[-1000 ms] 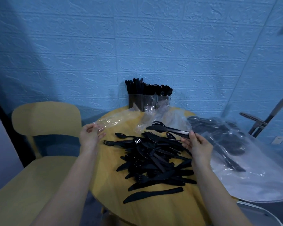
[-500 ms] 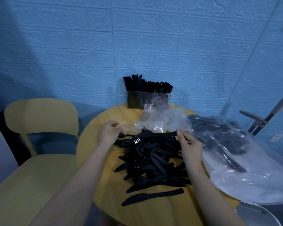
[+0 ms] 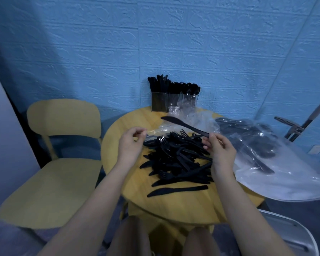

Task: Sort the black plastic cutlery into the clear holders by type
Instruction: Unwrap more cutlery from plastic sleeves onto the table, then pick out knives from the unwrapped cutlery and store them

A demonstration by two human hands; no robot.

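Blue textured wall panels backed a round wooden table (image 3: 129, 182), with a yellow chair (image 3: 63, 145) beside its left edge. Loose black cutlery (image 3: 175, 161) lay heaped at the table's centre, with a separate knife at the near edge. Three clear holders (image 3: 174, 101) stood at the far edge against the wall, already holding knives, forks and spoons. Crumpled clear plastic bags (image 3: 266, 154) covered the right side.

The right hand (image 3: 221, 150) pinched one knife (image 3: 185, 125) by its handle end, its blade raised toward the holders. The left hand (image 3: 130, 143) hovered over the pile's left side, fingers curled; whether it held anything could not be determined.

Judgement: sorting was partway done, with a knife pickup in hand. The next move called for carrying it to the leftmost holder, which appeared to hold knives, and lowering it in upright past the crowded handles.
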